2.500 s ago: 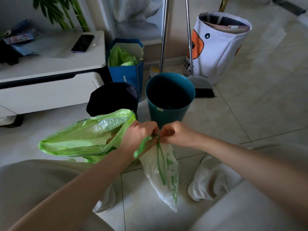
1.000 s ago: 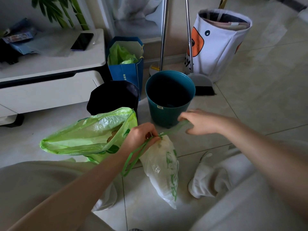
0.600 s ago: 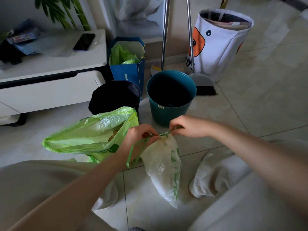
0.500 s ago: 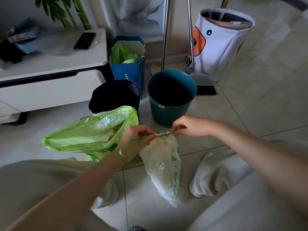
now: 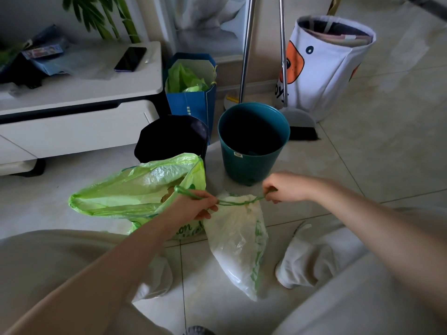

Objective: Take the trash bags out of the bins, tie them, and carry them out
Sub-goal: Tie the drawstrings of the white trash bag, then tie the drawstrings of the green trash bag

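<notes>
**Tiled floor and its load**

I am looking at a pale tiled floor (image 5: 362, 153). A teal bin (image 5: 252, 151) is standing at twelve o'clock, a black bin (image 5: 171, 139) just beside it at eleven. A green bag (image 5: 135, 192) is lying at ten, a white bag (image 5: 238, 243) is resting at centre. A blue paper bag (image 5: 193, 102), a dustpan (image 5: 300, 122) and a white fabric basket (image 5: 324, 66) are sitting farther off.

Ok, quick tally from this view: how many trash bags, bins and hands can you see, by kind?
Trash bags: 2, the white trash bag and the green trash bag
Bins: 2, the teal bin and the black bin
Hands: 2, left hand and right hand, each pulling the green drawstring
Total: 6
</notes>
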The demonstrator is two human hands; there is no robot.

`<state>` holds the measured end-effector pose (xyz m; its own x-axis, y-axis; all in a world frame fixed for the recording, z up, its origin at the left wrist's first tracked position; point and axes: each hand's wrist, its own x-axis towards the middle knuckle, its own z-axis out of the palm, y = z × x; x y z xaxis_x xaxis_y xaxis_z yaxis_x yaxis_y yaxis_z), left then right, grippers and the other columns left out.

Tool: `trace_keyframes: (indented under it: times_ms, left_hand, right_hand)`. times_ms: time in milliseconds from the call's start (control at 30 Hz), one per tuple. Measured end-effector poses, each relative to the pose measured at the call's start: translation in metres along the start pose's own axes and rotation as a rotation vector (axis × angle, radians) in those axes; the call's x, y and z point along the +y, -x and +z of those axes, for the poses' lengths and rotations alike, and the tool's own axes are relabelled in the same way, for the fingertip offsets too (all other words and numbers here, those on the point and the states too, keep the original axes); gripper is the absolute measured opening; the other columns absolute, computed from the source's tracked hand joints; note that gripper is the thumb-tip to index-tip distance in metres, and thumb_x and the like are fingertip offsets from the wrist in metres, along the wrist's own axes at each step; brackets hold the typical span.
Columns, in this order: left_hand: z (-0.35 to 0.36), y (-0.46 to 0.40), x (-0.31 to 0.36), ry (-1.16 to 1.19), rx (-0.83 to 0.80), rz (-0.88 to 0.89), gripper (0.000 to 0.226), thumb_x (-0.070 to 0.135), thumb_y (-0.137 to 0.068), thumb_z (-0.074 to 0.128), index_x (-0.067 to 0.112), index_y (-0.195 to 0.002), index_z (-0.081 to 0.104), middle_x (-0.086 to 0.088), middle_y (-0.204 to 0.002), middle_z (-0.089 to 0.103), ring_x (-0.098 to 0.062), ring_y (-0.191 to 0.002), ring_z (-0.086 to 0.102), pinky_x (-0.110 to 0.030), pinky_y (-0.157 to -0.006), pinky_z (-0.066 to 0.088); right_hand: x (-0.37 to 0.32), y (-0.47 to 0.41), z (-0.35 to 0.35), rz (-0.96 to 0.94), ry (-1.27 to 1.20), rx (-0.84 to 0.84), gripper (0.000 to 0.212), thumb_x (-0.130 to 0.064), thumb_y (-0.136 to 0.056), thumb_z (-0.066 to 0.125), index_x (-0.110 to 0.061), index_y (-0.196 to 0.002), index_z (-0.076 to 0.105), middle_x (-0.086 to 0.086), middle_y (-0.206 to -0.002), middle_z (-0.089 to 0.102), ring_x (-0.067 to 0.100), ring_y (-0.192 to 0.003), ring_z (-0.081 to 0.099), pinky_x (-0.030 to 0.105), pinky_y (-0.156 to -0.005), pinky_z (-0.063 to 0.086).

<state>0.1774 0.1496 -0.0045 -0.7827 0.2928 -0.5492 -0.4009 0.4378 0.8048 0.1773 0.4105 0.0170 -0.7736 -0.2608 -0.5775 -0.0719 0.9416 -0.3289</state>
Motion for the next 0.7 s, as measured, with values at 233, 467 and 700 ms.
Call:
trace_keyframes:
  times_ms: [233, 467, 700]
  left_hand:
    - [-0.037, 0.007, 0.004, 0.014, 0.137, -0.112, 0.017, 0.022, -0.081, 0.072, 0.011, -0.094, 0.07, -0.006, -0.088, 0.075, -0.017, -0.066, 0.067, -0.036, -0.076, 0.056]
    - [-0.087, 0.007, 0.007, -0.125, 0.309, -0.062, 0.02, 0.029, -0.078, 0.074, 0.013, -0.089, 0.07, -0.005, -0.089, 0.072, -0.02, -0.077, 0.065, -0.029, -0.067, 0.05]
    - [-0.159, -0.004, -0.019, -0.223, 0.684, -0.061, 0.002, 0.018, -0.074, 0.07, 0.017, -0.076, 0.071, -0.007, -0.075, 0.066, -0.033, -0.083, 0.065, -0.031, -0.07, 0.046]
  right_hand:
    - [-0.005, -0.006, -0.018, 0.047, 0.097, -0.017, 0.018, -0.025, -0.088, 0.054, -0.019, -0.097, 0.069, 0.002, -0.097, 0.07, 0.019, -0.085, 0.064, 0.039, -0.081, 0.056]
    - [-0.05, -0.028, -0.029, -0.095, -0.066, 0.164, 0.026, -0.023, -0.09, 0.053, -0.016, -0.11, 0.068, 0.001, -0.114, 0.068, 0.019, -0.103, 0.063, 0.039, -0.095, 0.05]
    - [-0.094, -0.074, -0.027, -0.028, -0.259, 0.276, 0.043, -0.036, -0.092, 0.051, 0.004, -0.088, 0.066, 0.021, -0.087, 0.071, 0.034, -0.082, 0.066, 0.045, -0.079, 0.053]
